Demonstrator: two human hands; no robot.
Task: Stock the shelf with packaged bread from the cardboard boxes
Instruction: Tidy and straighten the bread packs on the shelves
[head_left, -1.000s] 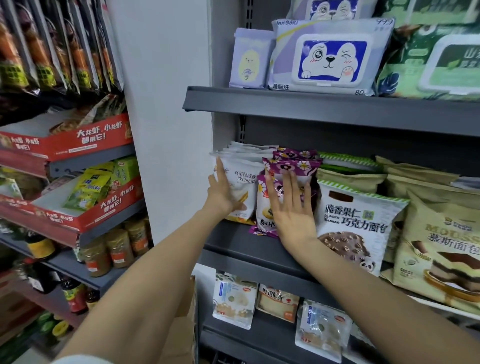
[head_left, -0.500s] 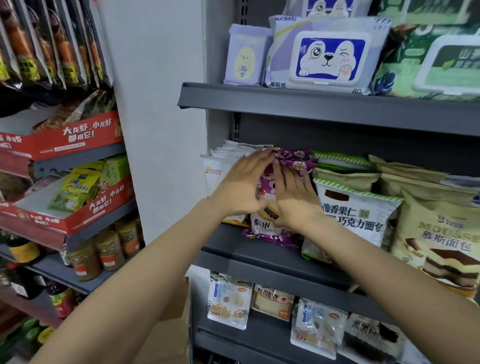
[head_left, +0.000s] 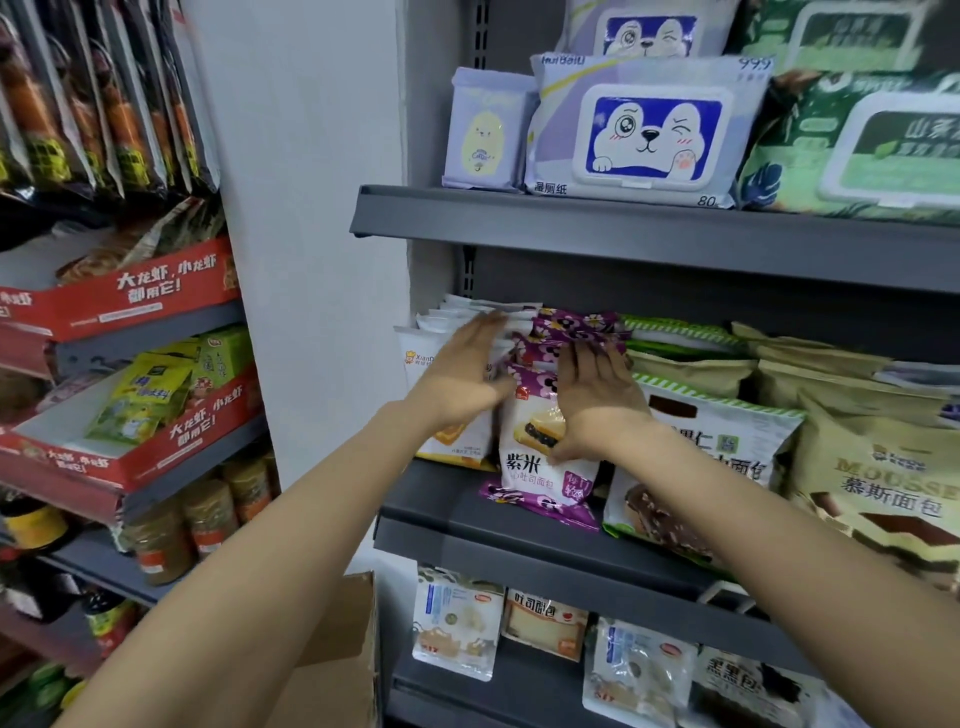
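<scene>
A row of purple-and-white bread packs (head_left: 540, 467) stands on the grey middle shelf (head_left: 467, 525). My right hand (head_left: 592, 400) lies on the front purple pack, fingers straight along its right side and thumb on its face. My left hand (head_left: 467, 379) lies flat, fingers straight, against the white bread packs (head_left: 452, 447) just left of the purple row. Green-striped chocolate bread packs (head_left: 711, 447) and beige mousse bread packs (head_left: 883, 483) fill the shelf to the right. A cardboard box flap (head_left: 337, 639) shows below, between my arms.
Wet-wipe packs (head_left: 644, 124) sit on the shelf above. More bread packs (head_left: 457, 629) stand on the shelf below. A white pillar (head_left: 306, 208) separates this unit from a left rack holding red display boxes (head_left: 145, 296), hanging snacks and jars.
Both hands came together around the purple packs. The left hand slid right from the white packs' left side; the right hand shifted to the front purple pack's right side.
</scene>
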